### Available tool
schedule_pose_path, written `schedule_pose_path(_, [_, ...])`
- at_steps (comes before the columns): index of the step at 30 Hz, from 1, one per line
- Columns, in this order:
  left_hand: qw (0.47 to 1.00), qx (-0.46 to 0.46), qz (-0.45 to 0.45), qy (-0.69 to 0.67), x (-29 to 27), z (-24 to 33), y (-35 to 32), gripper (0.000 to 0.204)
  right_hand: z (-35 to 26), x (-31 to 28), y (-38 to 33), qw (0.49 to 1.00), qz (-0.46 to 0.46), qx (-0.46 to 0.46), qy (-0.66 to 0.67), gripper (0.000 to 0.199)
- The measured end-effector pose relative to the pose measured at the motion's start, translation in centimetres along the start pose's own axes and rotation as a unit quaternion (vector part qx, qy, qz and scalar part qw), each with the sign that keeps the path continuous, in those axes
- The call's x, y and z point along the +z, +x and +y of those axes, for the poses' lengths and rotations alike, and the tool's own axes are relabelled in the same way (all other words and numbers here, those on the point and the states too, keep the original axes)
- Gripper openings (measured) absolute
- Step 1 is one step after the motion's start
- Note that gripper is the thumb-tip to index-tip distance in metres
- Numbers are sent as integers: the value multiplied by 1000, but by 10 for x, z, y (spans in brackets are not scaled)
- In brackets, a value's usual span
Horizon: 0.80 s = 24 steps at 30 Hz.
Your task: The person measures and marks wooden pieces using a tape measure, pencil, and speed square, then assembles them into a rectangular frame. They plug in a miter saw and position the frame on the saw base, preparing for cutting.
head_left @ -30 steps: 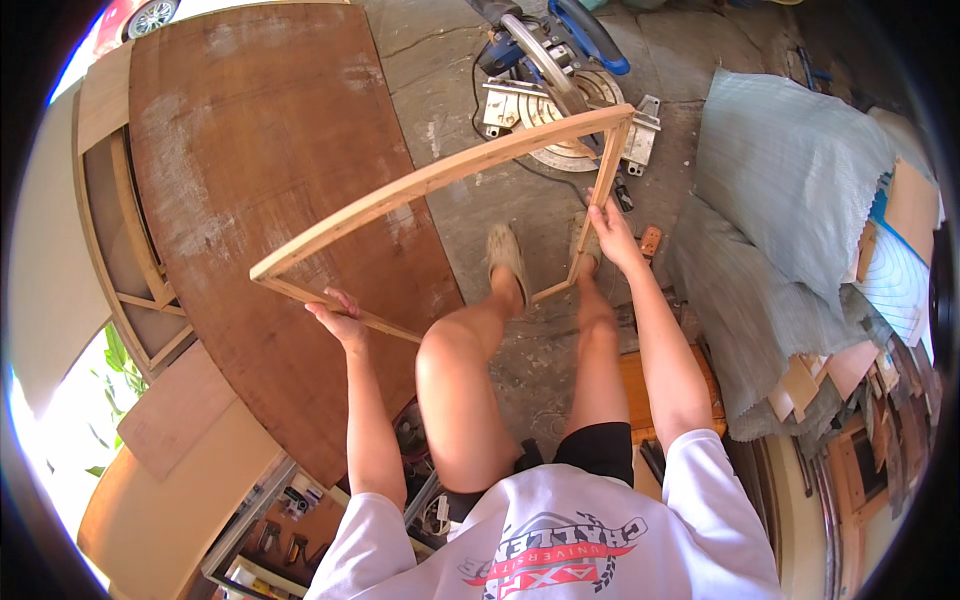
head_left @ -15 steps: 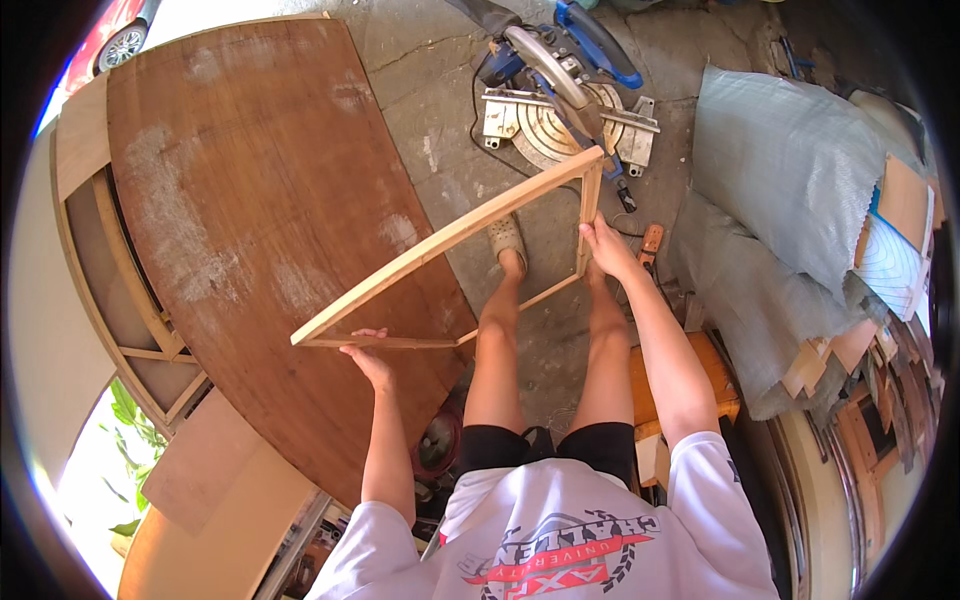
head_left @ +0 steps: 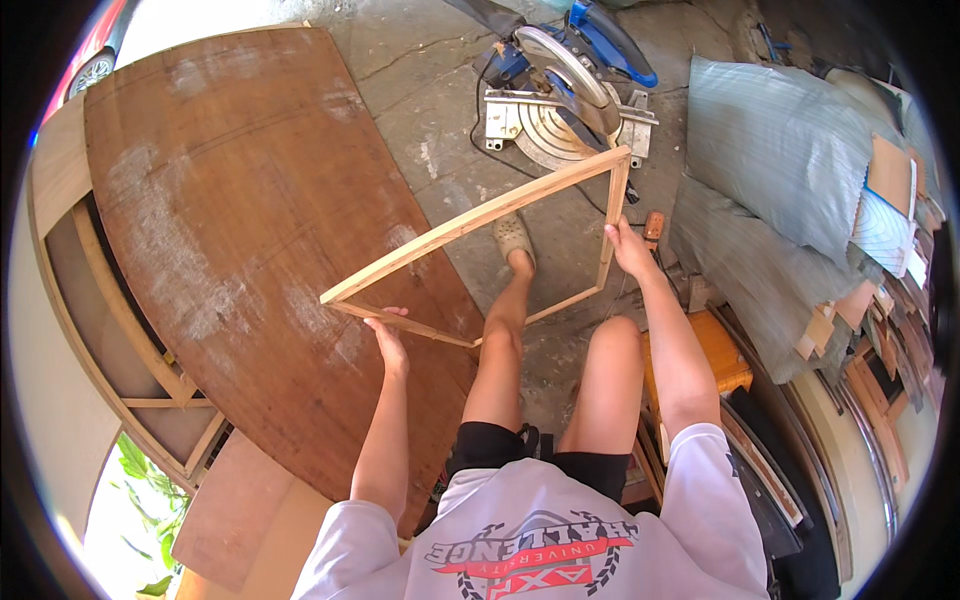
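A light wooden frame (head_left: pixel 480 215), a rectangle of narrow strips, is held up tilted in front of my legs. My left hand (head_left: pixel 391 343) grips its left side piece from below, with the thumb and fingers on either side of the strip. On the right side piece, below the upper corner, my right hand (head_left: pixel 630 250) is closed around the wood. The frame's far right corner overlaps the front of a blue and silver miter saw (head_left: pixel 565 120) on the concrete floor. Through the frame show my left leg and a beige clog (head_left: pixel 513 240).
A large brown plywood panel (head_left: pixel 240 190) fills the left. Grey sheeting (head_left: pixel 775 150) covers stacked boards at the right, with wood offcuts (head_left: pixel 870 310) below it. An orange power strip (head_left: pixel 653 228) lies beyond my right hand, and an orange-brown stool (head_left: pixel 715 355) stands beside my right leg.
Both hands and the wooden frame have shifted to the right in the picture, the left end most. My right knee is now bent, with its lower leg out of sight.
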<state>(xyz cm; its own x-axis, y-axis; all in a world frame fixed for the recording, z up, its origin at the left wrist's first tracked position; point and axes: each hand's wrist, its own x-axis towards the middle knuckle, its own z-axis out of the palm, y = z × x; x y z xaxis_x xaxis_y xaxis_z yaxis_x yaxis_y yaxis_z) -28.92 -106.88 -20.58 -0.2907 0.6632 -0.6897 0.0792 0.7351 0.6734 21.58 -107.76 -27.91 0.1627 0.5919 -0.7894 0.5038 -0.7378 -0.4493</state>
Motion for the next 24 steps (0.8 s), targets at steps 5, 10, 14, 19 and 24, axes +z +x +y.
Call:
schedule_pose_path(5, [998,-45,-28,27,21,-9,12,84,29,-5,-18,999,31,26,-12,47])
schedule_pose_path(10, [993,-84,-27,84,46,-17,24,83,68,0,-30,995,72,65,-17,43])
schedule_pose_path(14, [994,-58,-34,81,81,-18,29,72,102,3,-42,988,108,109,-21,42])
schedule_pose_path(19, [986,3,-59,155,133,-31,56,61,163,7,-22,987,64,147,20,46])
schedule_pose_path(24, [968,22,-93,234,203,-72,125,61,229,14,41,987,97,125,32,49])
